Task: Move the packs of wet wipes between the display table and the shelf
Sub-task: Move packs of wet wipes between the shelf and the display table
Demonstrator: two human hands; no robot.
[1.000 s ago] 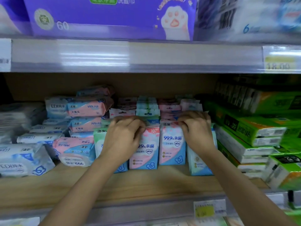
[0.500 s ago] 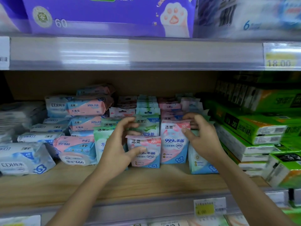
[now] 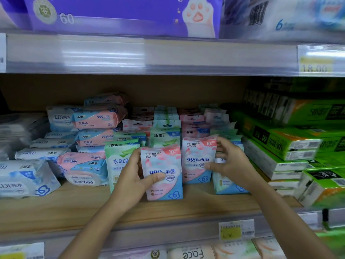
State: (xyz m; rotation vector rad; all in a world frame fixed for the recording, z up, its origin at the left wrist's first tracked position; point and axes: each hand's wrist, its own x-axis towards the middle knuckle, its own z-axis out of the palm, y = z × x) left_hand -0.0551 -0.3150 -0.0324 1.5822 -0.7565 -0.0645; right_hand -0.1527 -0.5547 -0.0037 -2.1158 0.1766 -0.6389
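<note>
Here the wooden shelf [image 3: 74,208] holds rows of wet-wipe packs, and both hands reach into the middle of them. The left hand [image 3: 130,182] grips a small pink-and-blue wipes pack [image 3: 164,186], with the thumb across its front and the fingers curled behind its left edge. This pack is upright, nearer than the rest of its row. Whether its base touches the board cannot be told.

The right hand [image 3: 231,163] pinches the next pink-and-blue pack [image 3: 197,161] just to the right. Its fingers curl over the top right corner and the thumb presses the right edge. That pack stands upright on the shelf, with more of the same kind lined up behind it towards the back.

A small green-and-white pack [image 3: 117,159] stands just left of the left hand, partly hidden by it. Farther left lie larger flat pink packs [image 3: 84,167], stacked several high. At the far left are pale blue EDI packs [image 3: 24,178], also stacked. The right end of the shelf is filled with green tissue packs [image 3: 291,144] piled on their sides.

The shelf above carries a purple box [image 3: 121,14] with a paw print. A yellow price tag [image 3: 236,229] sits on the near rail of the wooden shelf, and another price tag [image 3: 317,62] on the upper rail at the right.
</note>
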